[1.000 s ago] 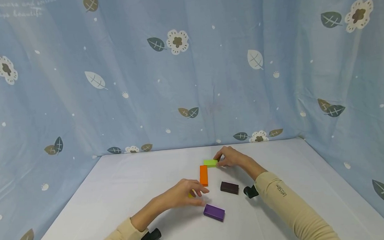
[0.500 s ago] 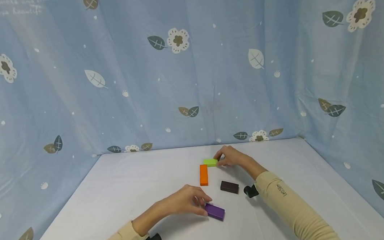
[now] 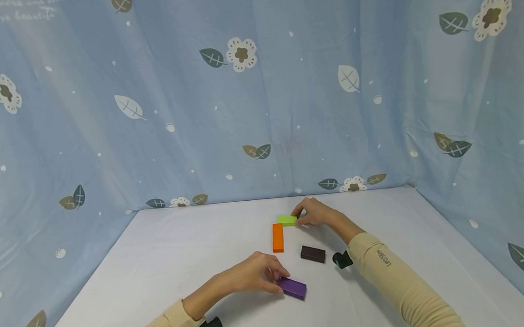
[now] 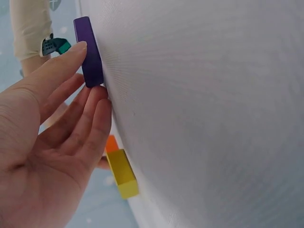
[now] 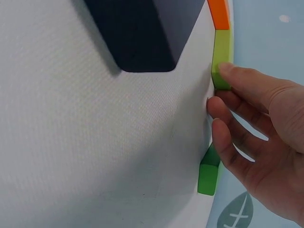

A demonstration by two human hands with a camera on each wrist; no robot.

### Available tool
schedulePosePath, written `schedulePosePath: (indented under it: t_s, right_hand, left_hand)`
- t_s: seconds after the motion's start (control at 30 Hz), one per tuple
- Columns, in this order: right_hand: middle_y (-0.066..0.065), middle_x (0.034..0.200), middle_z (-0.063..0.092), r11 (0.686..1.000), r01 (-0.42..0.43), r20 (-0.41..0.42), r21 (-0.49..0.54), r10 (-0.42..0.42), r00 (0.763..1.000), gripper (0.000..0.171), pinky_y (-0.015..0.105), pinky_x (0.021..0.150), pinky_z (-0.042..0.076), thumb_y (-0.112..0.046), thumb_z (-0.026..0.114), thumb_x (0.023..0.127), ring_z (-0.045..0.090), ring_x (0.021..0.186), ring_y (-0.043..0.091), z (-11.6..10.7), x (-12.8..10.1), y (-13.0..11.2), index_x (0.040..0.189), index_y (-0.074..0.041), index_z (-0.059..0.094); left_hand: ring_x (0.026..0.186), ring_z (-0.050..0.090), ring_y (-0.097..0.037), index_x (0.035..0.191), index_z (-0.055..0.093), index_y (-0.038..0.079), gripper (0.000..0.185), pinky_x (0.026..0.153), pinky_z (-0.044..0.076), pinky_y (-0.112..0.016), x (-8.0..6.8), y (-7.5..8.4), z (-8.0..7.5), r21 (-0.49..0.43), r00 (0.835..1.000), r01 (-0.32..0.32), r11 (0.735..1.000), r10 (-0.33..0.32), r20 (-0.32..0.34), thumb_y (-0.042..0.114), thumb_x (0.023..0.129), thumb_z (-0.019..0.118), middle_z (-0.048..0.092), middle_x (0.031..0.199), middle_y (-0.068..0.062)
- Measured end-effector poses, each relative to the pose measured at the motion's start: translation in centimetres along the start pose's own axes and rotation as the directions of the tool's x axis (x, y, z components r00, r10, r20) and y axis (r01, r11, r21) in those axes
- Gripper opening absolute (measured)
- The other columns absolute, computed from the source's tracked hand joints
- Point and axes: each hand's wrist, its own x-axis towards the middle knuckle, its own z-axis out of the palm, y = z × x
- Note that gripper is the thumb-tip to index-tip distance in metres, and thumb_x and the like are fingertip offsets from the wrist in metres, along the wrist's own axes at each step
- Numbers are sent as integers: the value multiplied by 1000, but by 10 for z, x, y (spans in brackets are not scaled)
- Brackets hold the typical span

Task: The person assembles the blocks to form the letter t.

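Note:
The left hand [image 3: 252, 274] pinches the near-left end of a purple block [image 3: 294, 288]. In the left wrist view its thumb lies on the side of the purple block [image 4: 88, 57], with fingertips at the lower end. Farther back, the right hand [image 3: 315, 213] holds the right end of a lime green block [image 3: 287, 221] between thumb and fingers. An orange block [image 3: 278, 238] stands lengthwise at the lime block's left end, forming a corner with it. The left hand hides a yellow block [image 4: 122, 173] from the head view.
A dark brown block [image 3: 313, 254] lies on the white tabletop [image 3: 182, 246] between the hands. A green block [image 5: 209, 171] sits beyond the right hand's fingers in the right wrist view. Behind the table hangs a blue patterned curtain [image 3: 198, 137].
The left hand has come down and toward the viewer from beside the orange block's near end, and has taken hold of the purple block. The right hand stays at the lime block.

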Motion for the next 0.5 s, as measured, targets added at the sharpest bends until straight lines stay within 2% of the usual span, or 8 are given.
schedulePosePath:
  t_s: [0.5]
  right_hand:
    - [1,93,67,1000,-12,2,4,12,1000,31,23,55,49,-17,71,77,54,66,11,1,2,1,108,-12,67]
  left_hand:
    - [75,62,-3,101,68,16,30,68,50,-13,-2,0,-1,46,1000,-24,999,24,-9,25,73,75,65,86,5]
